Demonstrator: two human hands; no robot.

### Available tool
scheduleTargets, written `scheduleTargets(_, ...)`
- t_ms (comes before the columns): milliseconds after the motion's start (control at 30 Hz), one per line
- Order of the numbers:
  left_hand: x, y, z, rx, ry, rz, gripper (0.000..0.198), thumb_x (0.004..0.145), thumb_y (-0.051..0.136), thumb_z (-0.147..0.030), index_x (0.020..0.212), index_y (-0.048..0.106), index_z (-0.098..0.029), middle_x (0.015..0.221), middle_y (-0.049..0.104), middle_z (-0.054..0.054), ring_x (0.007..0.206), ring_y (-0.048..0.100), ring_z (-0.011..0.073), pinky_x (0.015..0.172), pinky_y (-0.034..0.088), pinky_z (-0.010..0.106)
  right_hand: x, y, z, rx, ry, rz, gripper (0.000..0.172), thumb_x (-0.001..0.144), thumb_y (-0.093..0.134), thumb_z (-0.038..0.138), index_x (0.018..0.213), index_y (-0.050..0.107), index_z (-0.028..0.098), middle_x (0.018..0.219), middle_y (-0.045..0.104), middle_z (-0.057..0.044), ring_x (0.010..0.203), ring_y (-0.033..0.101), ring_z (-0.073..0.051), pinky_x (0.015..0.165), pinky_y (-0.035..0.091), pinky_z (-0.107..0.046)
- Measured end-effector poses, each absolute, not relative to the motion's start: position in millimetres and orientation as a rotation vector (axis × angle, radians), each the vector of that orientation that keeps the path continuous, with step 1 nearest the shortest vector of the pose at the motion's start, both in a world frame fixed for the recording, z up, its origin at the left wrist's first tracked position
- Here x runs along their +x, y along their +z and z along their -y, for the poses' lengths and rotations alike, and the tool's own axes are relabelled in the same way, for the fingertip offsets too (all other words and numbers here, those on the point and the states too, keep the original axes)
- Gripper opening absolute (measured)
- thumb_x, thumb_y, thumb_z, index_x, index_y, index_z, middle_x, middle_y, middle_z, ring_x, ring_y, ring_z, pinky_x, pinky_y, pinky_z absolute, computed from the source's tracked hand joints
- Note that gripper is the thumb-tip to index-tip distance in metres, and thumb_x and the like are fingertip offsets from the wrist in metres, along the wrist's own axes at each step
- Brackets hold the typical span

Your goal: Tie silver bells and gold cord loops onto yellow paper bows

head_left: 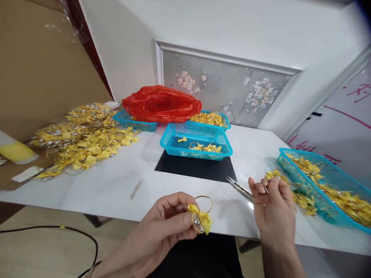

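Pinched between the thumb and fingers of my left hand (176, 218) is a yellow ribbon bow (205, 221). It has a small silver bell and a thin gold loop that stands up behind it. My right hand (274, 206) is raised with its fingers curled together; a small shiny bit shows at the fingertips, too small to name. Just left of that hand, the pointed blades of scissors (239, 188) rest on the table, their handles hidden behind the hand. More yellow bows (304, 202) lie on the table behind and right of my right hand.
A blue basket (195, 152) holding a few bows stands on a black sheet (191, 168). At right is another blue basket (344, 220) full of bows. A red plastic bag (162, 104) covers baskets at the back. Heaped bows (89, 148) lie at left.
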State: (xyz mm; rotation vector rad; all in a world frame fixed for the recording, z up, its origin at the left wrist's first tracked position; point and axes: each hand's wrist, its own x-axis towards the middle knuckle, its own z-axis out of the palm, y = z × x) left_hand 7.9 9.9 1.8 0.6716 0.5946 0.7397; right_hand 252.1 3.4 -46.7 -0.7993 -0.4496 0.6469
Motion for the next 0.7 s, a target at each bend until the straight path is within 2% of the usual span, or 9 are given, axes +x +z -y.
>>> scheduleTargets(200, 4, 1, -10, 0.618, 0.745, -0.581, 0.008, 0.074, 0.082, -0.013, 0.08, 0.077, -0.014, 0.071, 0.074, 0.002, 0.062, 0.069, 0.0082, 0.06, 0.057, 0.013, 262, -56, -5, -0.954, 0.4, 0.54, 0.025, 0.081, 0.075, 0.035, 0.08, 0.055, 0.02, 0.073, 0.054, 0.008, 0.058, 0.049, -0.005, 0.092, 0.055, -0.041)
scheduleTargets(467, 3, 7, -6, 0.568, 0.764, -0.613, 0.013, 0.071, 0.084, -0.013, 0.082, 0.078, -0.016, 0.075, 0.077, 0.002, 0.063, 0.071, 0.0089, 0.061, 0.057, 0.013, 286, -68, 3, -1.132, 0.275, 0.538, 0.034, 0.077, 0.077, 0.045, 0.081, 0.057, 0.018, 0.073, 0.055, 0.007, 0.059, 0.051, -0.006, 0.094, 0.055, -0.043)
scheduleTargets(700, 5, 11, -6, 0.561, 0.779, -0.61, 0.015, 0.069, 0.086, -0.014, 0.082, 0.078, -0.016, 0.073, 0.077, 0.002, 0.062, 0.07, 0.0084, 0.06, 0.057, 0.012, 295, -73, 8, -1.192, 0.345, 0.565, 0.035, 0.076, 0.076, 0.047, 0.079, 0.057, 0.017, 0.071, 0.054, 0.006, 0.057, 0.048, -0.005, 0.091, 0.056, -0.043)
